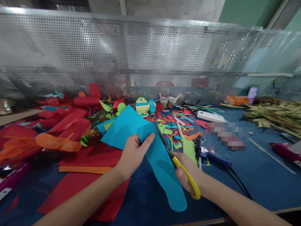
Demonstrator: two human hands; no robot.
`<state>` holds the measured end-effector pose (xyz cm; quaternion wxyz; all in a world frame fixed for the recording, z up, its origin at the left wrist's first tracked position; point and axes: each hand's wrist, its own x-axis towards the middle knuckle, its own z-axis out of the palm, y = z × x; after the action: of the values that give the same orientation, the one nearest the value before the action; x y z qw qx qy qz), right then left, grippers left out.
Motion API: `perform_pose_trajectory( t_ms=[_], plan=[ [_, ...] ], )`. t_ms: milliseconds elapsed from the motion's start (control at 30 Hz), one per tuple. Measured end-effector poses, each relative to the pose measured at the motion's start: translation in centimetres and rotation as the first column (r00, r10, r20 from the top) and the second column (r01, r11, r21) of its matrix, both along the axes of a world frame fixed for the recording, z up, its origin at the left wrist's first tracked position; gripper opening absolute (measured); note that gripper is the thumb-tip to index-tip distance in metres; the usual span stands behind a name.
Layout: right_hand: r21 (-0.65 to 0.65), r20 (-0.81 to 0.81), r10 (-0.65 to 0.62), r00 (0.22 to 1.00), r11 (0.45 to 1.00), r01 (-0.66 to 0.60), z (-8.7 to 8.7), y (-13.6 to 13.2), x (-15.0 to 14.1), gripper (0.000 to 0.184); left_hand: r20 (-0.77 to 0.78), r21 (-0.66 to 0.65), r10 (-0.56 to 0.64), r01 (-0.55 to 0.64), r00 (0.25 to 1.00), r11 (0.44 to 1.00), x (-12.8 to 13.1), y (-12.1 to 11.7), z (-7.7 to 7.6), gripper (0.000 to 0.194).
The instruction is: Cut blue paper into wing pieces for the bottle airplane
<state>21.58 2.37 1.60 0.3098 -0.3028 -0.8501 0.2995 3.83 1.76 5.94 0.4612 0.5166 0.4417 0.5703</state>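
My left hand (135, 153) pinches a long strip of blue craft paper (162, 172) near its upper end, thumb on top. The strip's lower end is rounded and hangs toward the table's front. My right hand (188, 171) is closed around the yellow handle of a pair of scissors (187, 177). Their dark blades lie along the strip's right edge; whether they are parted I cannot tell. Beyond my left hand is a larger blue sheet (124, 127). Red sheets (89, 188) with orange ones (82, 169) lie under and beside my left forearm.
A blue glue gun (211, 157) with a cord sits right of my right hand. Colourful paper scraps (174, 125) spread behind the scissors. Red paper rolls (70, 122) crowd the left, dried husks (275, 116) the far right. A perforated metal screen (150, 53) stands behind the table.
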Motion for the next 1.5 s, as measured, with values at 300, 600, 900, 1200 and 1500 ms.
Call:
perform_pose_trajectory(
  t_ms=[300,600,900,1200,1500],
  plan=[
    [-0.038,-0.019,0.000,1.000,0.999,0.000,0.28,-0.19,0.01,0.070,0.038,-0.012,-0.027,0.027,0.999,1.000,0.01,-0.02,-0.15,0.028],
    [-0.050,-0.032,-0.015,0.999,0.999,0.013,0.60,-0.46,0.02,0.070,0.061,-0.030,-0.024,0.025,0.998,0.999,0.12,-0.28,0.08,0.028],
    [-0.069,-0.056,-0.032,0.998,0.997,0.028,0.29,-0.47,0.05,0.069,0.070,-0.028,-0.023,0.025,0.997,0.999,0.07,-0.25,-0.01,0.028],
    [-0.076,-0.066,-0.042,0.997,0.996,0.037,0.25,-0.56,0.11,0.069,0.072,-0.032,-0.003,0.005,0.997,0.999,0.05,-0.31,0.30,0.028],
    [-0.201,-0.101,-0.021,0.995,0.980,0.000,0.43,-0.64,0.08,0.069,0.076,-0.036,0.070,-0.067,0.995,0.997,-0.10,-0.09,0.27,0.031]
  ],
)
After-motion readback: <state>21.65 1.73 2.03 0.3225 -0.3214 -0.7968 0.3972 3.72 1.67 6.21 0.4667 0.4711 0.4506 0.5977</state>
